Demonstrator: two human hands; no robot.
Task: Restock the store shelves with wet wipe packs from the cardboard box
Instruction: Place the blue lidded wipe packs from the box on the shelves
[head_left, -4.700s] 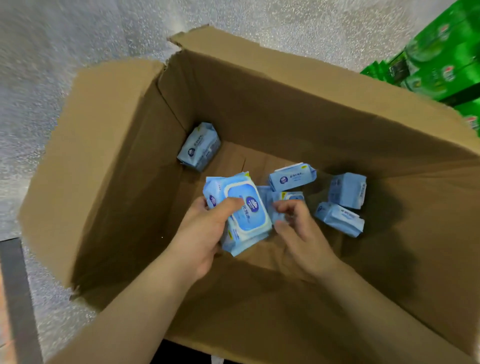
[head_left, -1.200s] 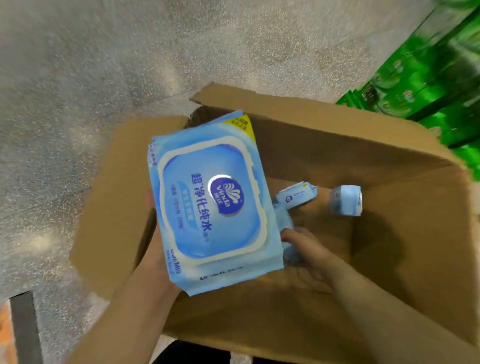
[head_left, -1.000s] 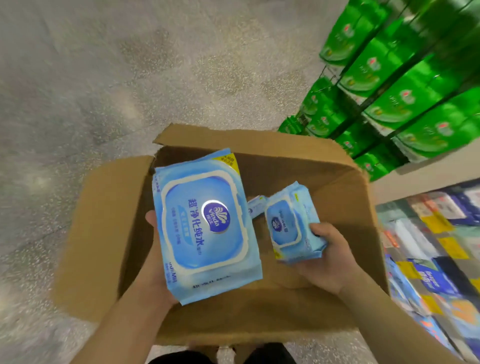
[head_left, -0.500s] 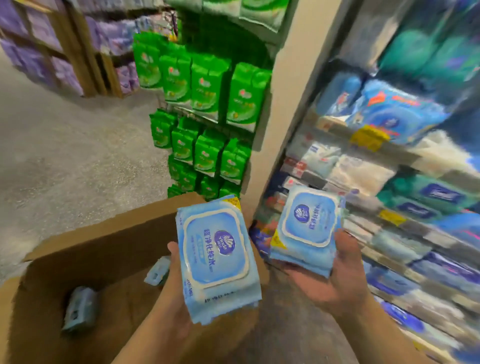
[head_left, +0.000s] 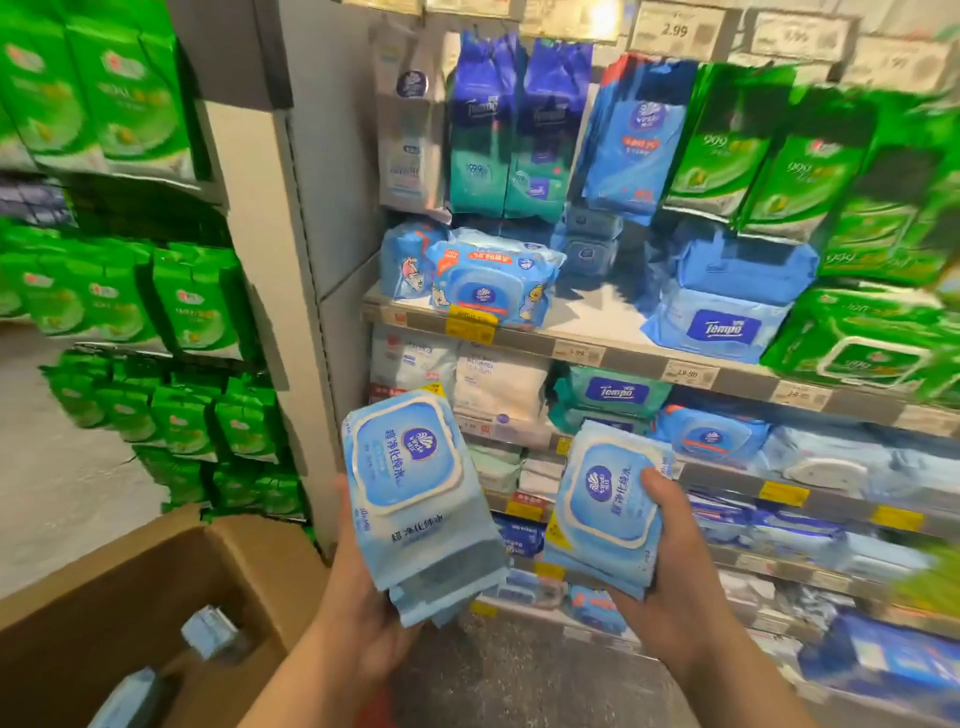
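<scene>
Bright overhead store light, glare on the top price tags, motion blur and wide-angle bending toward the edges.

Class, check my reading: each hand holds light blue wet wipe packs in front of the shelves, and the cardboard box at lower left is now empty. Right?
Not quite. The head view shows the cardboard box is not empty: loose packs remain inside. The left hand and right hand do each hold wet wipe packs.

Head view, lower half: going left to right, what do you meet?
cardboard box → left hand → its stack of wet wipe packs → right-hand stack of packs → right hand → lower shelves
</scene>
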